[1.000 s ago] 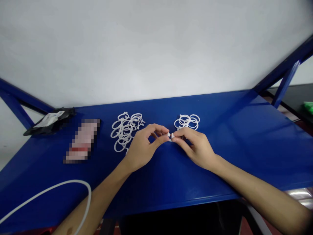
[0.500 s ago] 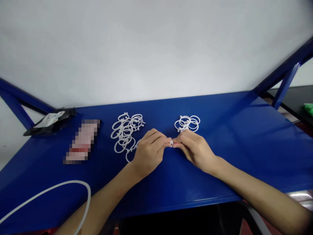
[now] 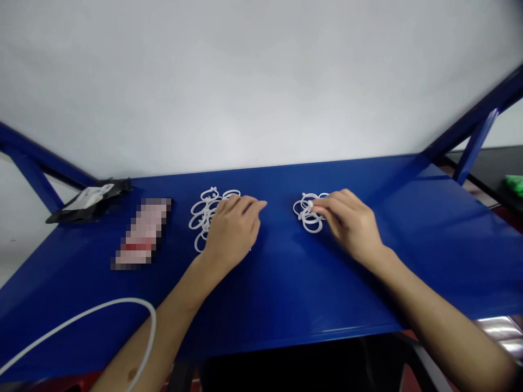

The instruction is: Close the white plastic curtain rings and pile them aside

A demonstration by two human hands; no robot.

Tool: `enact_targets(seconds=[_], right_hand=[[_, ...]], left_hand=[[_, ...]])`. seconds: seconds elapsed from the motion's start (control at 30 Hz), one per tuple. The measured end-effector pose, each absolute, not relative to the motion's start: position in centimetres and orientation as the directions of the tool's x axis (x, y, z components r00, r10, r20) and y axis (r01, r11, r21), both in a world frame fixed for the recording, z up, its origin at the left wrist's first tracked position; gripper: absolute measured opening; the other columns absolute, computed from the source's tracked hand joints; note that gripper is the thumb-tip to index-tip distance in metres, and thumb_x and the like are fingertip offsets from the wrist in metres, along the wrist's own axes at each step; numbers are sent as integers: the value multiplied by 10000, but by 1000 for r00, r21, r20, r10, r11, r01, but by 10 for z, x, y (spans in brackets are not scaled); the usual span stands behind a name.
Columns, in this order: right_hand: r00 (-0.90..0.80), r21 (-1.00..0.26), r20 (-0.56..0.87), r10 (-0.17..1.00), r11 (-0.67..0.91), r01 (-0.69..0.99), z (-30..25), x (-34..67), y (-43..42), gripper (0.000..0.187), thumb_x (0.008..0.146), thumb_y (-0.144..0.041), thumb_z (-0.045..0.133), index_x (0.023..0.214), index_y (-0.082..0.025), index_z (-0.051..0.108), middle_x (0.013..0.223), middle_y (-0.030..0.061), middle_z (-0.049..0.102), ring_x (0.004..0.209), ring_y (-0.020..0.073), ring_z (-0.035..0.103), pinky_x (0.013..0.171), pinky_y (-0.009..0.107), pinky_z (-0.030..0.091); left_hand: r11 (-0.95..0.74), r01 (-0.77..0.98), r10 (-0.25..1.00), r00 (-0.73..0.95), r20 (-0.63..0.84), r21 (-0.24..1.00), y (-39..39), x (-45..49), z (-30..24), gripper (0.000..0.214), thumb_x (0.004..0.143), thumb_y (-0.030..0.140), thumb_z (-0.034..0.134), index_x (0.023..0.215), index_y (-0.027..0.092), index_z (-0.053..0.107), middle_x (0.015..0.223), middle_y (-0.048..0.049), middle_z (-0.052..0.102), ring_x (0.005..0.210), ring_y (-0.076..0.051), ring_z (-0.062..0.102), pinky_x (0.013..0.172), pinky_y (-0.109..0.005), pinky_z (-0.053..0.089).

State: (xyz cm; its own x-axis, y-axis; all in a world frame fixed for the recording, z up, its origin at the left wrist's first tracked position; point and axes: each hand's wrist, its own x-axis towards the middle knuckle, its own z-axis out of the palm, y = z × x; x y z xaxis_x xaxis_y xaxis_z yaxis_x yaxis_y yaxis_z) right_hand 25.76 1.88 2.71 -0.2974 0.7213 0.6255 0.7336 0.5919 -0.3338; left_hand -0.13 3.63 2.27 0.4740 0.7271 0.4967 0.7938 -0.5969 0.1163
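Two piles of white plastic rings lie on the blue table point(image 3: 408, 245). My left hand point(image 3: 231, 228) rests palm down on the larger left pile point(image 3: 203, 215), fingers stretched out and covering its right part. My right hand point(image 3: 351, 223) is at the smaller right pile point(image 3: 304, 215). Its fingertips are pinched on the clasp of a white ring point(image 3: 311, 225), which touches that pile.
A black bag with a white label point(image 3: 87, 200) lies at the far left, and a blurred pink and red packet point(image 3: 141, 233) lies beside it. A white cable point(image 3: 81, 318) loops over the near left corner. Blue frame struts point(image 3: 476, 144) rise at both sides.
My hands, which met in the middle pinching one ring together, have parted. The left went back to the left pile and the right carried the ring to the right pile.
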Motion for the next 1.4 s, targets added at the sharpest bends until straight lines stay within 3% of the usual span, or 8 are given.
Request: enact_targets(seconds=[0.13, 0.3, 0.47, 0.7, 1.0, 1.23, 1.3, 1.4], right_hand=[[-263, -292, 482, 835, 437, 851, 27, 284, 32, 241, 1011, -330, 541, 993, -202, 744, 954, 80, 684, 778, 197, 652, 684, 337, 518], [-297, -182, 320, 900, 366, 913, 23, 299, 38, 264, 1014, -345, 526, 987, -213, 754, 957, 60, 684, 737, 180, 656, 614, 306, 476], [-314, -143, 312, 897, 371, 918, 20, 298, 38, 248, 1008, -355, 535, 980, -225, 744, 962, 58, 692, 727, 175, 654, 569, 291, 444], [-286, -171, 352, 891, 361, 917, 24, 292, 36, 265, 1004, -402, 541, 995, -207, 721, 957, 72, 704, 721, 188, 657, 584, 309, 465], [-298, -196, 438, 848, 414, 889, 23, 275, 29, 243, 1008, -364, 540, 1003, -190, 709, 907, 71, 705, 722, 186, 653, 606, 315, 496], [-442, -483, 457, 772, 632, 606, 18, 237, 6, 275, 1000, -315, 554, 1257, -224, 584, 1243, 110, 647, 950, 203, 680, 805, 371, 590], [-461, -557, 465, 756, 655, 511, 15, 230, 1, 258, 995, -290, 563, 1242, -215, 565, 1213, 105, 654, 892, 175, 679, 783, 348, 595], [-429, -655, 445, 786, 612, 443, 14, 225, -2, 130, 989, -252, 578, 1111, -208, 584, 969, 41, 698, 738, 132, 662, 680, 279, 574]], left_hand=[[-404, 915, 852, 376, 364, 0, 50, -17, 14, 329, 923, 138, 487, 1198, 154, 667, 1132, -166, 678, 1073, -370, 562, 880, -517, 445], [-389, 918, 874, 392, 287, -70, 57, -25, 5, 252, 933, 175, 523, 1126, 156, 683, 1079, -162, 702, 1059, -379, 548, 873, -510, 422], [-406, 914, 856, 376, 353, 12, 58, -26, 6, 244, 949, 156, 482, 1053, 197, 699, 1003, -147, 729, 1010, -362, 549, 856, -503, 396], [-360, 933, 819, 303, 487, 25, 53, -21, 18, 234, 967, 196, 475, 1080, 225, 678, 956, -103, 724, 960, -325, 557, 811, -459, 402], [-516, 792, 777, 273, 567, 326, 38, -2, 31, 193, 942, 146, 498, 1018, 221, 659, 901, -38, 690, 877, -223, 619, 850, -404, 459], [-557, 496, 821, 447, 355, 665, 19, 14, 34, 186, 943, 186, 561, 1106, 232, 637, 1008, -12, 723, 856, -143, 670, 795, -281, 530], [-522, 449, 828, 471, 305, 725, 16, 16, 33, 218, 936, 203, 583, 1148, 240, 617, 1012, -12, 729, 887, -151, 683, 811, -288, 538], [-446, 405, 851, 469, 238, 798, 15, 16, 32, 257, 942, 241, 601, 1198, 254, 589, 967, -1, 731, 868, -149, 688, 805, -290, 540]])
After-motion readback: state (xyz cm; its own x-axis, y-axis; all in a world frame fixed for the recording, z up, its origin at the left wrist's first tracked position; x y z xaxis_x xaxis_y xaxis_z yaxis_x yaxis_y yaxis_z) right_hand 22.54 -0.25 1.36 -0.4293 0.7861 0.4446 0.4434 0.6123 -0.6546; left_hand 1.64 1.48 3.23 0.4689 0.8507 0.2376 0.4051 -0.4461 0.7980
